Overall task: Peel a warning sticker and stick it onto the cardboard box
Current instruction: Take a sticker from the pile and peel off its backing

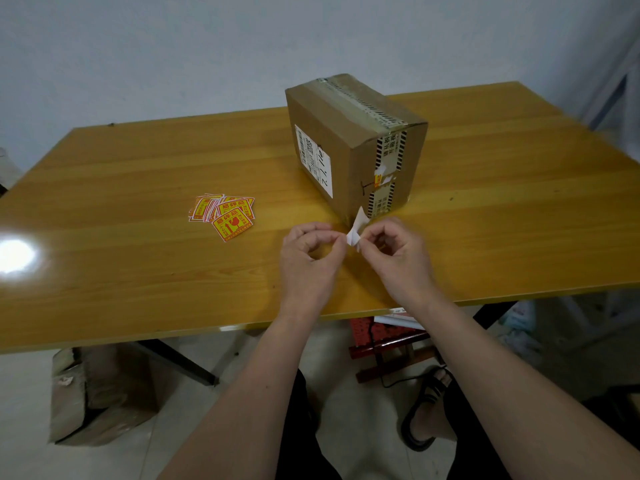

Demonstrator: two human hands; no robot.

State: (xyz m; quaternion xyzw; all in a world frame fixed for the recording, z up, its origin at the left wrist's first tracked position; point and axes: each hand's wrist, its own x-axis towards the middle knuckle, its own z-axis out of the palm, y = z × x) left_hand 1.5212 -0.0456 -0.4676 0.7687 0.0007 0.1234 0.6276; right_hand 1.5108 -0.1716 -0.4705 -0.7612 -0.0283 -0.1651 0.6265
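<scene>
Tabletop (138,174): yellow wood-grain surface, glossy, carrying all items below.

Cardboard box (349,109): brown, sealed with printed tape across its top and down its near end; a white shipping label on its left face. It stands toward the back centre of the tabletop. No yellow-and-red warning sticker can be made out on the faces shown.

Sticker pile (225,214): loose yellow-and-red warning stickers fanned out left of the box, well apart from both hands.

Left hand (308,258): fingers curled, thumb and forefinger pinching one side of the sticker in hand.

Right hand (394,252): likewise pinching the opposite side.

Warning sticker (356,226): held between the two hands just in front of the box's near lower corner, showing only white; whether that is backing paper or the sticker's reverse cannot be told.

Progress, as judged: one sticker taken up, peeling under way. Outstanding: freeing it from the backing, pressing it onto the box.
</scene>
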